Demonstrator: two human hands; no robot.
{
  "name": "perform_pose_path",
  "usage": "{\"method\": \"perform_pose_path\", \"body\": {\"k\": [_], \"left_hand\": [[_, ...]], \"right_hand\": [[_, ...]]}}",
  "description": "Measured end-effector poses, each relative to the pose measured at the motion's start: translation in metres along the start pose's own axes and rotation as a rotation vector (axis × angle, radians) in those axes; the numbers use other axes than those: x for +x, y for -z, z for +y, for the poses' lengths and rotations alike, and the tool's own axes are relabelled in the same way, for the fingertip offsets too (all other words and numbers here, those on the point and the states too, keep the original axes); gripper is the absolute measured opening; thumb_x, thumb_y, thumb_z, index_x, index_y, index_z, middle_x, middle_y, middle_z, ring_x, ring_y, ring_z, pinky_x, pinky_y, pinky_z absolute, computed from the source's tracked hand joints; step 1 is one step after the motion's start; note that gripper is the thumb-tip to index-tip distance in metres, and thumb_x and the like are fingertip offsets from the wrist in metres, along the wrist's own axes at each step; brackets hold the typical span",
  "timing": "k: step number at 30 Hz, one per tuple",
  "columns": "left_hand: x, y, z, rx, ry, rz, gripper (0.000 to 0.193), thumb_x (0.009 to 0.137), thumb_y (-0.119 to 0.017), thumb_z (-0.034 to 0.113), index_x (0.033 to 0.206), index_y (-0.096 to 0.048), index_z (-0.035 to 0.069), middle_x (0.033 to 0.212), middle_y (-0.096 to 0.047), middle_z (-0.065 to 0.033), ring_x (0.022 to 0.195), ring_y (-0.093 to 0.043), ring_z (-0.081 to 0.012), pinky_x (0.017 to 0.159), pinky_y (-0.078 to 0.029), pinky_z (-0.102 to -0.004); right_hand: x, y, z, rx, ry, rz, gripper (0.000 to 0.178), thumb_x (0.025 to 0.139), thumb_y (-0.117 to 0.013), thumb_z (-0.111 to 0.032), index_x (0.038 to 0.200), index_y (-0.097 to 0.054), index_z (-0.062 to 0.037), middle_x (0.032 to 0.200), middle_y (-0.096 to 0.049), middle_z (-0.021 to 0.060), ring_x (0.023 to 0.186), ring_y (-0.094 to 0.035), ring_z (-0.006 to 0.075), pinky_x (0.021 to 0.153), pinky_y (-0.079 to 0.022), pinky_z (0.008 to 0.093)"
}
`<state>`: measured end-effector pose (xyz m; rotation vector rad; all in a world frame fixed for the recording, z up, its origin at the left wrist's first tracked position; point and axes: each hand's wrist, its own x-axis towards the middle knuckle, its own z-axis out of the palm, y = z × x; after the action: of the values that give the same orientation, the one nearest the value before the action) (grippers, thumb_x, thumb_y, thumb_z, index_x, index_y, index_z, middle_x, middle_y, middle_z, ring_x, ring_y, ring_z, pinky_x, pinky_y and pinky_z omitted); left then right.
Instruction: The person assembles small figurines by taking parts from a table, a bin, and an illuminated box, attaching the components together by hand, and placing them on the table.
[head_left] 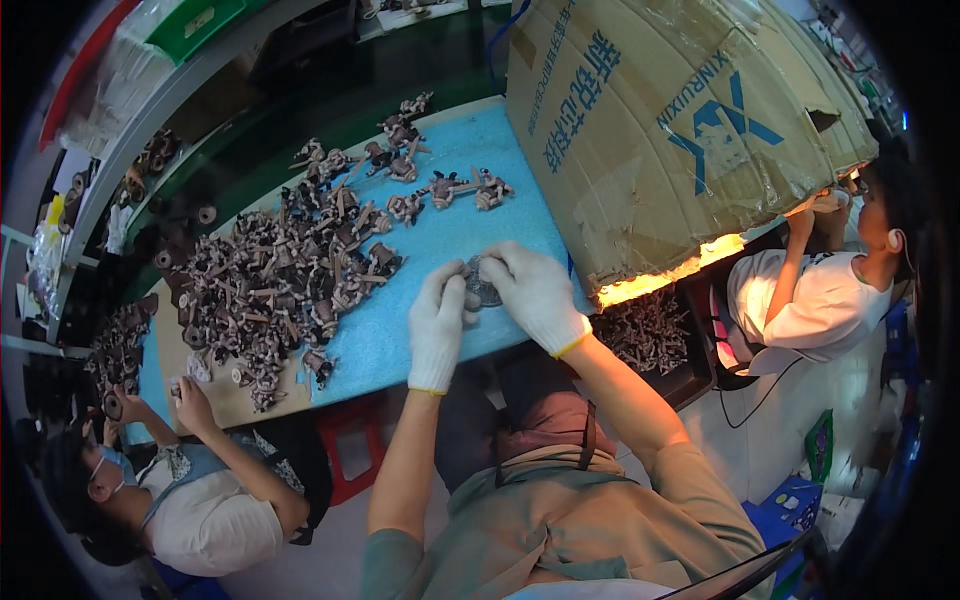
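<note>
The right hand (535,300), in a white knit glove with a yellow hem, is bent inward with its fingers together, thumb and fingertips clamped on 1 dark, roundish piece (486,284). The left hand (437,322), gloved the same way, comes at the piece from the left. Its fingers are curled and nearly together, with the thumb toward the piece; the tips reach the left edge, but I cannot tell whether they grip it or only steady it. The piece sits between the 2 hands, over the near right part of the blue table (440,235), its lower part partly covered by the fingers. Its finer shape is too small to read.

To the left of the hands, a wide heap of brown and beige figures (290,265) covers much of the table, and a few lie loose on the far side of the hands. On the right stands a big carton (650,140), with an orange glow (672,272) along its near lower edge. Near right, beside the right forearm, a dark bin (690,372) holds small parts (645,328). 1 co-worker (215,525) sits at near left, by a red stool (350,455); another co-worker (815,305) is at far right, past the carton.
</note>
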<state>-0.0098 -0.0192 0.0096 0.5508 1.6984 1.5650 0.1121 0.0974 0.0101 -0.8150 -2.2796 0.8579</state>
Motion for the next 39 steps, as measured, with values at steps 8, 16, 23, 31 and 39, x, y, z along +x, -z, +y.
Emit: {"method": "perform_pose_path", "body": {"k": [8, 16, 23, 31, 39], "left_hand": [[0.006, -0.007, 0.001, 0.041, -0.064, 0.027, 0.043, 0.111, -0.061, 0.027, 0.140, -0.065, -0.004, 0.095, -0.070, -0.0018, 0.072, -0.060, -0.0058, 0.061, -0.048, -0.0211], [0.014, -0.020, 0.004, 0.067, -0.009, -0.010, 0.033, 0.107, -0.068, 0.019, 0.130, -0.069, -0.005, 0.101, -0.074, -0.0058, 0.070, -0.062, -0.0080, 0.058, -0.050, -0.0227], [0.016, -0.028, 0.006, 0.108, 0.004, -0.025, 0.033, 0.107, -0.068, 0.022, 0.127, -0.069, -0.004, 0.100, -0.074, -0.0070, 0.072, -0.064, -0.0100, 0.061, -0.051, -0.0241], [0.008, -0.030, 0.009, 0.138, 0.012, 0.042, 0.028, 0.107, -0.067, 0.019, 0.124, -0.070, -0.003, 0.101, -0.074, -0.0075, 0.072, -0.064, -0.0099, 0.060, -0.051, -0.0237], [0.008, -0.033, 0.007, 0.123, 0.005, 0.033, 0.029, 0.107, -0.067, 0.020, 0.124, -0.070, -0.003, 0.101, -0.074, -0.0073, 0.072, -0.064, -0.0098, 0.061, -0.051, -0.0238]], "right_hand": [[0.000, -0.036, 0.005, -0.203, 0.062, -0.170, 0.024, 0.097, -0.063, -0.021, 0.116, -0.065, -0.0069, 0.109, -0.067, 0.0108, 0.095, -0.072, 0.0290, 0.078, -0.059, 0.0440], [-0.104, 0.087, 0.015, -0.456, -0.106, -0.176, 0.033, 0.104, -0.063, -0.027, 0.124, -0.065, -0.0013, 0.105, -0.071, 0.0155, 0.099, -0.072, 0.0358, 0.078, -0.058, 0.0484], [-0.067, 0.123, 0.160, -0.751, -0.298, 0.534, 0.081, 0.090, -0.080, -0.042, 0.147, -0.050, 0.0073, 0.149, -0.051, 0.0337, 0.141, -0.047, 0.0521, 0.122, -0.036, 0.0608], [-0.030, 0.103, 0.174, -0.812, -0.324, 0.408, 0.081, 0.101, -0.062, -0.043, 0.157, -0.039, 0.0111, 0.163, -0.038, 0.0353, 0.154, -0.031, 0.0538, 0.128, -0.020, 0.0661], [0.009, 0.106, 0.181, -0.851, -0.303, 0.344, 0.059, 0.105, -0.049, -0.031, 0.148, -0.048, 0.0086, 0.153, -0.046, 0.0334, 0.148, -0.035, 0.0508, 0.128, -0.017, 0.0645]]}}
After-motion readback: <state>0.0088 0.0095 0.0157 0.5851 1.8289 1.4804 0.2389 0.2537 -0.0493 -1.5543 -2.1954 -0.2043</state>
